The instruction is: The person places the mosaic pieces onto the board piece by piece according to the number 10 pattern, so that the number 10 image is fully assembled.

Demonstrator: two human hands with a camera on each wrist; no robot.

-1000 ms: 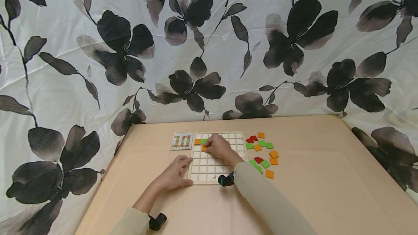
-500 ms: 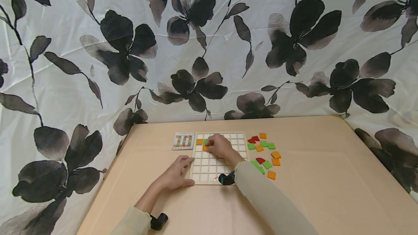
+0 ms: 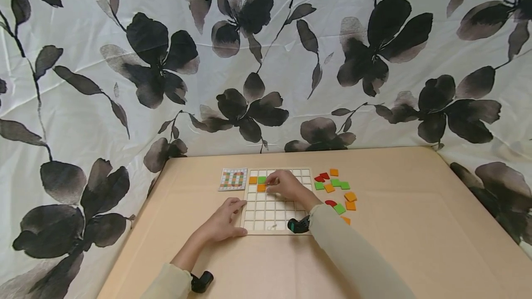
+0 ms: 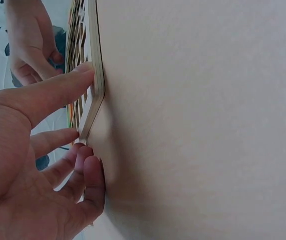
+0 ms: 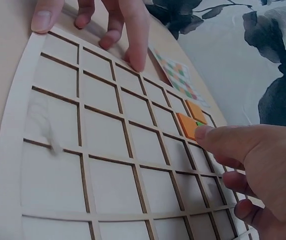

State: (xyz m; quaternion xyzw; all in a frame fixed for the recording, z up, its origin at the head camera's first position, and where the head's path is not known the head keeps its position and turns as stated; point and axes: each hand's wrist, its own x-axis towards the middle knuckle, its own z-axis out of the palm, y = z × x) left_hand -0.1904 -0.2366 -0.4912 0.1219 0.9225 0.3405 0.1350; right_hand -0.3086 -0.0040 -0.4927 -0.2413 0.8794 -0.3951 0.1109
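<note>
A pale wooden grid board [image 3: 259,214] lies on the table. In its far left cells sit an orange tile [image 3: 253,180], a green tile [image 3: 262,180] and, one row nearer, another orange tile [image 3: 261,188]. My right hand [image 3: 287,185] is over the board just right of these tiles. In the right wrist view its thumb tip [image 5: 203,132] is at the nearer orange tile's edge; no tile shows between the fingers, and the index fingertip is hidden. My left hand [image 3: 222,222] rests at the board's near left corner, with thumb and index finger [image 4: 57,141] spread against its edges.
A small card with a coloured grid pattern [image 3: 232,179] lies left of the board. Several loose orange, green and red tiles [image 3: 350,196] are scattered to the right, some partly behind the right sleeve. A floral cloth [image 3: 249,59] hangs behind the table.
My right hand has shifted slightly right, uncovering the green tile and the nearer orange tile. The right sleeve now covers more of the loose tiles. My left hand stays at the board.
</note>
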